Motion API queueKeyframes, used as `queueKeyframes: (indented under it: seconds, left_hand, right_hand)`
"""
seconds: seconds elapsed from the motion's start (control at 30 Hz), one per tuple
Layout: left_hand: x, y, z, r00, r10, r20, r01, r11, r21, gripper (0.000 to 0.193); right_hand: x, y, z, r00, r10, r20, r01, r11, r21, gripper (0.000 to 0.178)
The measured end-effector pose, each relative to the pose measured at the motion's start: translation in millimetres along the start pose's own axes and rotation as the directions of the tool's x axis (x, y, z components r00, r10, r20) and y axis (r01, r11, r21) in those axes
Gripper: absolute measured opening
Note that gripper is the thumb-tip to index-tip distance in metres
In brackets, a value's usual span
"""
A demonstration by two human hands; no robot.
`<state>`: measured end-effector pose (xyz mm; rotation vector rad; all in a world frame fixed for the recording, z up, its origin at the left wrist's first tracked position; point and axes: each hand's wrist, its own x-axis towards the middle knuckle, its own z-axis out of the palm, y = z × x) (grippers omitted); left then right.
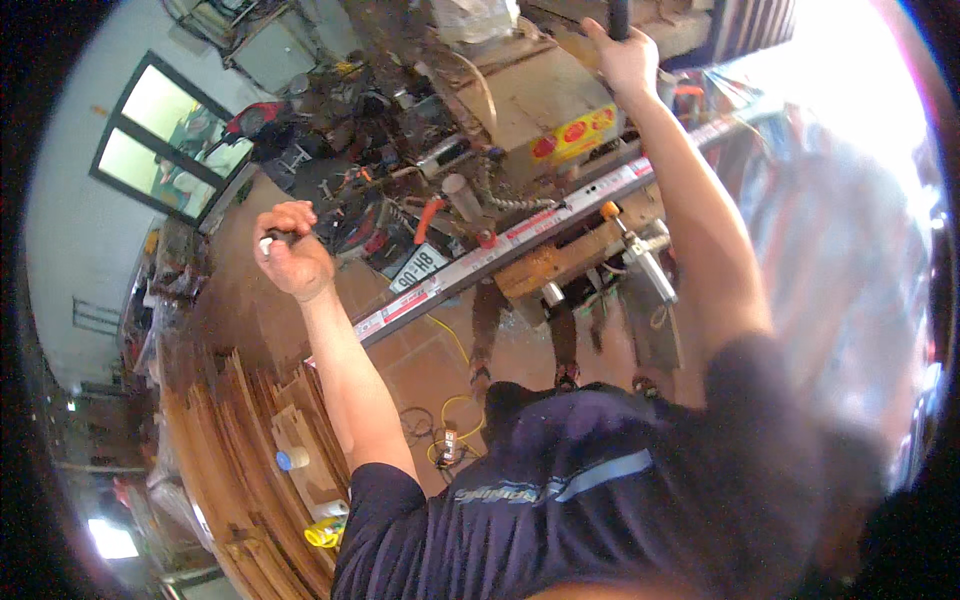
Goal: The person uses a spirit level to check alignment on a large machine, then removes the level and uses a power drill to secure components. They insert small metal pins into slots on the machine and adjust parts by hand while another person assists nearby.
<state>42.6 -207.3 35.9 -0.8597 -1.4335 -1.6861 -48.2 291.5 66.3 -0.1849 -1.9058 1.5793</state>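
My left hand [297,258] is raised over the floor at the left, its fingers curled around a small dark object with a white tip [268,243]. I cannot make out its exact kind. At the far right my right hand [628,68] is stretched forward, closed around a black cylindrical handle [619,18] that runs out of the picture. Between my arms a long metal bar [470,266] with red and white labels crosses slantwise. Just nearer than it lies a wooden block [550,262], beside a silver metal cylinder fitting [650,272].
A dusty machine housing [545,100] with a yellow and red sticker stands beyond the bar. Motorbike parts [365,225] and a white number plate [413,268] sit left of it. Wooden planks [225,450] lean at the lower left. A yellow cable [455,345] lies on the tiled floor.
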Motion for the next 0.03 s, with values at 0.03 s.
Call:
queueKeyframes:
  seconds: [0.03]
  left_hand:
    - [-1.2, 1.5, -2.2, 1.0, -0.014, 0.006, 0.014, 1.0, 0.009, 0.06]
  right_hand:
    - [4.8, -7.2, 13.3, 0.999, -0.024, 0.022, 0.023, 1.0, 0.003, 0.036]
